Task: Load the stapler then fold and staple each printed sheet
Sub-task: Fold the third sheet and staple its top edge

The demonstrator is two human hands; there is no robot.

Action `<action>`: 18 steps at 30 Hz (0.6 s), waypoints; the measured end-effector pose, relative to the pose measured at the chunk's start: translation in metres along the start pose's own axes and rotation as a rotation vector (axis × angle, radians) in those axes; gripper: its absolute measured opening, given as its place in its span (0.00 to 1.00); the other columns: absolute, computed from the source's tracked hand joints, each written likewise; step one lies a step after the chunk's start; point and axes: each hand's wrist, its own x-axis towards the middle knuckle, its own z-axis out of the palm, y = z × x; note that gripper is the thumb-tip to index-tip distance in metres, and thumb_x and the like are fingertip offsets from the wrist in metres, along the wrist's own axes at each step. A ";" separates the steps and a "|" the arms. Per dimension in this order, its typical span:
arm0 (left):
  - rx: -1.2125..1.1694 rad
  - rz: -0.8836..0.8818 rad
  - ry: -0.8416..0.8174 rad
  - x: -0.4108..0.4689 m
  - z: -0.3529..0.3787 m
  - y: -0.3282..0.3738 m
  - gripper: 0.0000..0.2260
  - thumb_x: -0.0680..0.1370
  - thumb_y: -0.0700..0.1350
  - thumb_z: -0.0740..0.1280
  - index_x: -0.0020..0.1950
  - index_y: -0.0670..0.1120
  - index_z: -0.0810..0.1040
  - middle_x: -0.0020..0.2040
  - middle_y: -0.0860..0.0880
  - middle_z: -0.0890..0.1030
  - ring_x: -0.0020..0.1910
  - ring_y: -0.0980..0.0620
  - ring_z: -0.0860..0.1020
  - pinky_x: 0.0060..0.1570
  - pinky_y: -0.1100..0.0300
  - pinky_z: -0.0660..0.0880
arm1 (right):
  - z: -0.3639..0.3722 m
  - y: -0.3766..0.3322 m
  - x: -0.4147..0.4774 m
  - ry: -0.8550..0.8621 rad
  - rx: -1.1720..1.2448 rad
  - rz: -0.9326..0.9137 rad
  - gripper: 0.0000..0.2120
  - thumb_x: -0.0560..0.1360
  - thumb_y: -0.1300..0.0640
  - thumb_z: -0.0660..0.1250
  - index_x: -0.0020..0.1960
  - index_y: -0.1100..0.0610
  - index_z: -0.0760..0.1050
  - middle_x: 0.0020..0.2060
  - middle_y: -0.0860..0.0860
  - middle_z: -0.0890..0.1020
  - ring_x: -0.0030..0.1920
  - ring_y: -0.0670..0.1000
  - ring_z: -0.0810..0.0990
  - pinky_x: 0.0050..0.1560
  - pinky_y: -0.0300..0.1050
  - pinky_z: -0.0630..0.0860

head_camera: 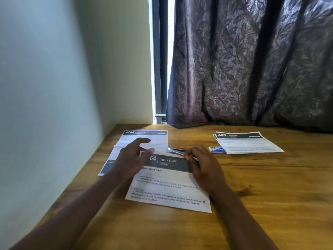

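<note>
A folded printed sheet (169, 184) headed "DESK / STUDY" lies on the wooden desk in front of me. My right hand (201, 166) pinches its upper right corner. My left hand (133, 157) hovers over its upper left corner with fingers spread, the thumb touching the top edge. A silver stapler (175, 151) lies just behind the sheet, between my hands. Unfolded sheets, the top one numbered 2705 (144, 139), lie at the left behind my left hand. Folded sheets topped by 3409 (246, 142) rest at the right.
A small blue and white staple box (217, 149) sits against the left edge of the right stack. A wall (54, 87) borders the desk (270, 195) on the left. A dark patterned curtain (252, 60) hangs along the back edge.
</note>
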 end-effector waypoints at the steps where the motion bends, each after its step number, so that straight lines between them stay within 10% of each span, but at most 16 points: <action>1: -0.011 0.009 -0.048 0.007 0.000 -0.002 0.14 0.78 0.56 0.70 0.63 0.58 0.78 0.44 0.60 0.86 0.45 0.57 0.84 0.49 0.55 0.82 | -0.002 0.002 0.000 0.016 -0.006 0.001 0.14 0.80 0.43 0.53 0.53 0.47 0.75 0.49 0.44 0.76 0.48 0.44 0.75 0.45 0.48 0.76; 9: -0.033 0.256 -0.143 0.033 0.021 -0.026 0.09 0.77 0.45 0.75 0.56 0.54 0.86 0.52 0.60 0.87 0.51 0.59 0.85 0.48 0.57 0.83 | -0.005 -0.005 0.000 0.121 -0.571 0.098 0.13 0.77 0.49 0.57 0.58 0.48 0.74 0.52 0.49 0.75 0.52 0.52 0.75 0.53 0.53 0.74; 18: -0.052 0.449 -0.076 0.028 0.033 -0.020 0.11 0.74 0.48 0.73 0.55 0.58 0.87 0.48 0.67 0.85 0.46 0.65 0.84 0.44 0.66 0.80 | 0.024 -0.019 0.004 -0.013 -0.360 -0.069 0.10 0.82 0.47 0.60 0.63 0.42 0.72 0.56 0.42 0.76 0.59 0.44 0.71 0.64 0.48 0.69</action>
